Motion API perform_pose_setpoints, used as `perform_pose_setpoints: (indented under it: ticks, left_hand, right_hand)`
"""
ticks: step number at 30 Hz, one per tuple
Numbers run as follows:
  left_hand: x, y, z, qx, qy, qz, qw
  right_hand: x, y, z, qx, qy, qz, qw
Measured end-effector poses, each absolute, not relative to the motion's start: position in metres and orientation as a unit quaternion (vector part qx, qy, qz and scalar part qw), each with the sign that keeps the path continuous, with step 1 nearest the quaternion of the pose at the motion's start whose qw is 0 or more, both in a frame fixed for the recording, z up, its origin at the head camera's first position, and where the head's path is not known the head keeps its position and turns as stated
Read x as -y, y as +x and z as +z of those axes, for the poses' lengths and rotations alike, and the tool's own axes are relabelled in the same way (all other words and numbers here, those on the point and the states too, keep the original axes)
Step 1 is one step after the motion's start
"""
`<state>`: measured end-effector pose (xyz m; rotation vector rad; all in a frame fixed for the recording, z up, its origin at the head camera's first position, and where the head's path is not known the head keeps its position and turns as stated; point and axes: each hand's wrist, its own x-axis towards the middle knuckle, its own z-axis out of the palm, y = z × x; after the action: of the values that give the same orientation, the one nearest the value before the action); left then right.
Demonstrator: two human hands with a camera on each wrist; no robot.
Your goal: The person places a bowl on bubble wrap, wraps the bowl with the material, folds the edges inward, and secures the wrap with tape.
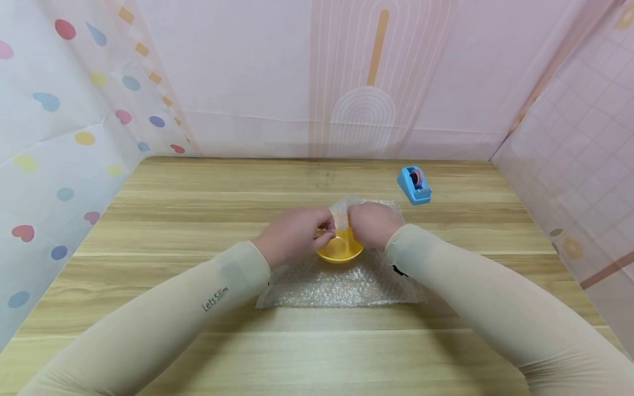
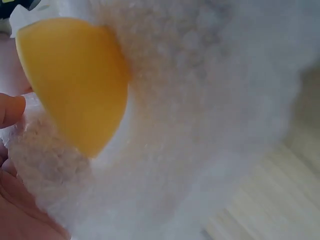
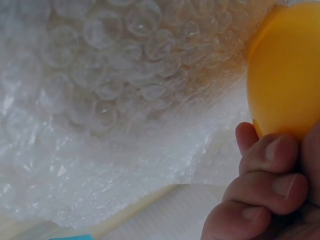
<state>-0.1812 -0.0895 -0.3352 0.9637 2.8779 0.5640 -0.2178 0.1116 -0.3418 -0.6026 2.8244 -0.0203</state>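
Note:
A yellow bowl (image 1: pixel 339 252) sits on a sheet of clear bubble wrap (image 1: pixel 327 289), with a flap of the wrap rising at its far side between the hands. My left hand (image 1: pixel 299 234) pinches the flap over the bowl's left side, thumb and forefinger close together. On the right, my right hand (image 1: pixel 373 224) bends over the rim and grips the flap's other side; its thumb is hidden. The right wrist view shows curled fingers (image 3: pixel 267 182) close against the bowl's outer wall (image 3: pixel 285 75). Bubble wrap (image 2: pixel 170 130) backs the bowl (image 2: pixel 75 80) in the left wrist view.
A blue tape dispenser (image 1: pixel 415 187) with a pink roll stands on the wooden table (image 1: pixel 223 181), beyond the right hand. Patterned sheets (image 1: pixel 247 71) hang at the back and both sides of the table.

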Motion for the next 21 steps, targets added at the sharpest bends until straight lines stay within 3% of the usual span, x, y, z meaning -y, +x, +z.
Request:
perform_pose_setpoints:
  ticks: [14,21]
  left_hand:
    - [0.083,-0.177,-0.354,-0.922,0.367,0.124,0.002]
    - [0.084,-0.179,-0.354,-0.917,0.38,0.106,0.049]
  right_hand:
    - [-0.113,-0.218,-0.345,-0.972,-0.205,-0.019,0.114]
    - [-0.114,-0.218,-0.345,-0.971,-0.206,-0.027,0.116]
